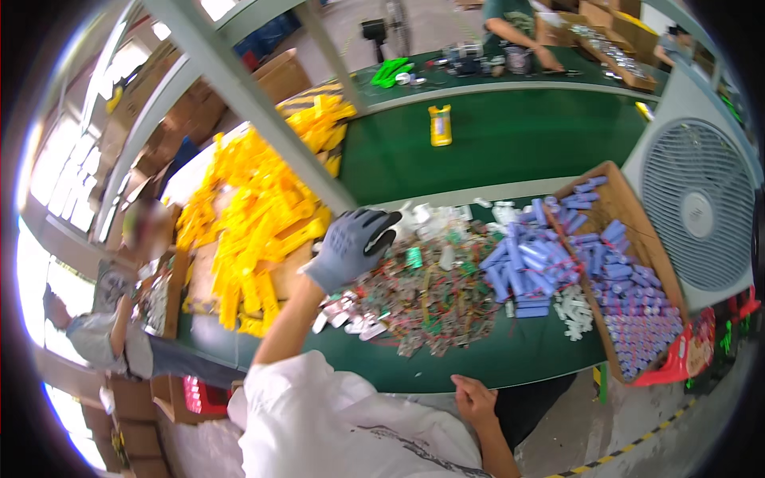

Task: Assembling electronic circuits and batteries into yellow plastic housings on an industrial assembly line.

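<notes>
My left hand, in a grey glove with dark fingertips, reaches palm down over the table. Its fingers are bent and apart, with nothing visible between them, beside a heap of small white plastic parts. Just right of it spreads a pile of small circuit boards with wires. Bare, my right hand hangs at the table's front edge, fingers loosely bent and apart, touching no part that I can see. Purple cylindrical battery cells lie stacked beyond the boards.
Yellow plastic casings pile up at the left. A cardboard tray of cells stands at the right, by a grey fan. One yellow casing lies on the green belt. Metal posts cross the view; other people work nearby.
</notes>
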A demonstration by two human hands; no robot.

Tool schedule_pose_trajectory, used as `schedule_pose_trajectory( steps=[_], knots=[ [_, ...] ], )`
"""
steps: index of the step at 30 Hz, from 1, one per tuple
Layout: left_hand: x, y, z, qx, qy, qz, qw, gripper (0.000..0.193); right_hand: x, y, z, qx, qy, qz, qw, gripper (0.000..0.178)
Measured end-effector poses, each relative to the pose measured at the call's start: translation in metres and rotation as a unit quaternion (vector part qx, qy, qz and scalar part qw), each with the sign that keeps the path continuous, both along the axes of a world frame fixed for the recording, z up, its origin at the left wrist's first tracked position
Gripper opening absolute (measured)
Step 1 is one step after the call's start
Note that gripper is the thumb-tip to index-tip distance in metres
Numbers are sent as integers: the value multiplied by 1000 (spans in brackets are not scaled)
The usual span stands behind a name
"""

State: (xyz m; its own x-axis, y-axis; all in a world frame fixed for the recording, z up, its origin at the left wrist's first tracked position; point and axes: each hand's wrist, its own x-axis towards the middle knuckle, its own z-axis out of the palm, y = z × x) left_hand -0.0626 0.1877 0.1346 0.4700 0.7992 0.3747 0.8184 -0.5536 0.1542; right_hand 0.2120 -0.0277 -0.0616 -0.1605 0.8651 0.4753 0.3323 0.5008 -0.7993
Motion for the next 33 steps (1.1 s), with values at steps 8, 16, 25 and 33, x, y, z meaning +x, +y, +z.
schedule_pose_trajectory(
  steps=[8, 16, 25, 33],
  knots=[
    [-181, -80, -48, 90, -91, 412, 902, 46, -3, 11, -27, 179, 2, -34, 983, 15],
    [-210, -27, -77, -38, 209, 336, 917, 54, -5, 7, -26, 163, -11, -35, 986, 12],
    [-207, -31, -84, 123, -72, 325, 935, 48, 17, -22, 1, 120, 72, -87, 986, 22],
    [-56, -149, -78, 130, -555, 231, 788, 49, 53, 68, 95, 63, 31, -150, 986, 9]
  ],
)
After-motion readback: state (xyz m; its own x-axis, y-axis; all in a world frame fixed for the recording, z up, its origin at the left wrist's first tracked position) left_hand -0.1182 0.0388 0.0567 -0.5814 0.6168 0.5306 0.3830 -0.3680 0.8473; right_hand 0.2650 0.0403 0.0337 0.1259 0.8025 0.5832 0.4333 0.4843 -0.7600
